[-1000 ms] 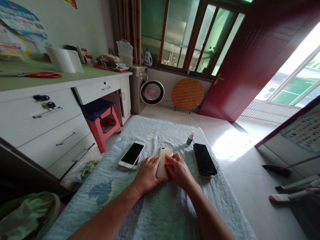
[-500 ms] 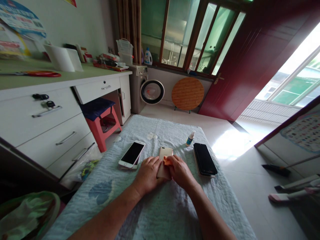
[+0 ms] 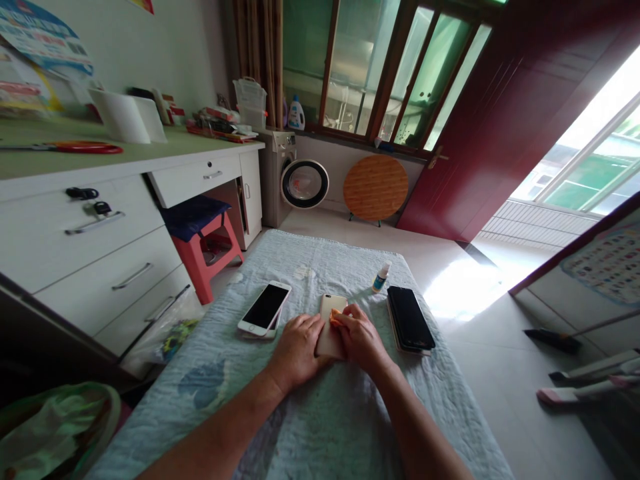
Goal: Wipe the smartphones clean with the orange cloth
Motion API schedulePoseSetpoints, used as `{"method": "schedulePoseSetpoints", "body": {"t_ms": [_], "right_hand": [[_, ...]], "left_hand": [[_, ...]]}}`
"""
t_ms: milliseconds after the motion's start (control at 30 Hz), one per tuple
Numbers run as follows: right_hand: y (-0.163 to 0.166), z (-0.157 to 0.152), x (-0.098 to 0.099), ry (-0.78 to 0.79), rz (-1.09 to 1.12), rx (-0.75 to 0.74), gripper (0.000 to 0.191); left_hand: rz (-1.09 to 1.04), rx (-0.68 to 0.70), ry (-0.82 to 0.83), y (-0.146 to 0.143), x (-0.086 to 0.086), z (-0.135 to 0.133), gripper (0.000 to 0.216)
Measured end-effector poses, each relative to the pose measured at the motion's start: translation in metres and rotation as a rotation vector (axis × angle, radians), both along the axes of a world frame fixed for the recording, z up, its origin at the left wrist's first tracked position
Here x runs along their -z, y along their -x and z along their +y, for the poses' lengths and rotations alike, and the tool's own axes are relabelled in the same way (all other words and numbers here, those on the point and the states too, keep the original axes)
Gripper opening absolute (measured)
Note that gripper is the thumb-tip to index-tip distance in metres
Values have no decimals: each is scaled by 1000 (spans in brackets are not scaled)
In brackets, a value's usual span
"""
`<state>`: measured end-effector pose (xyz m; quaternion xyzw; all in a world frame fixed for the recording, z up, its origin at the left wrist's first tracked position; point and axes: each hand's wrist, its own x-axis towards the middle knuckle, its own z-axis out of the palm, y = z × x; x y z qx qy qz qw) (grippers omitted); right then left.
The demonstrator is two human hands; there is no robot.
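Note:
A gold smartphone (image 3: pixel 329 341) lies back up, its camera end away from me, on the cloth-covered table (image 3: pixel 320 427). My left hand (image 3: pixel 296 345) grips the phone's left edge, fingers together. In my right hand (image 3: pixel 361 337) an orange cloth (image 3: pixel 335 317) is pinched and pressed against the back of the phone. To the left, a white smartphone (image 3: pixel 265 308) with a dark screen rests on another phone. Over on the right, a black smartphone (image 3: pixel 410 319) lies stacked on a lighter one. Behind it stands a small spray bottle (image 3: pixel 381 277) with a white cap.
A white desk (image 3: pixel 100 267) with drawers runs along the left, a red stool (image 3: pixel 210 253) under it. Beyond the table are a washing machine (image 3: pixel 277 173) with its door open and a round wooden tabletop (image 3: pixel 375 188). A bin (image 3: pixel 113 417) stands at lower left.
My right hand has shifted slightly to the right with the orange cloth across the phone's back. My left hand stays on the phone's edge.

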<state>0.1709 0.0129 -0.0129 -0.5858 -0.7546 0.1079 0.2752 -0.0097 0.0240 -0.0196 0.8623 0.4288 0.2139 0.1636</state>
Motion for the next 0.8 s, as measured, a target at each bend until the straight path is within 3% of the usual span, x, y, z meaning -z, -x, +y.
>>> {"method": "schedulePoseSetpoints", "body": {"t_ms": [367, 633, 800], "right_hand": [[-7, 10, 8, 18, -19, 61, 25], [0, -2, -8, 42, -12, -96, 26], [7, -3, -5, 22, -62, -136, 30]], "left_hand": [[33, -13, 23, 1, 2, 0, 67], [13, 18, 24, 0, 0, 0, 66], [-24, 27, 15, 0, -1, 1, 62]]}}
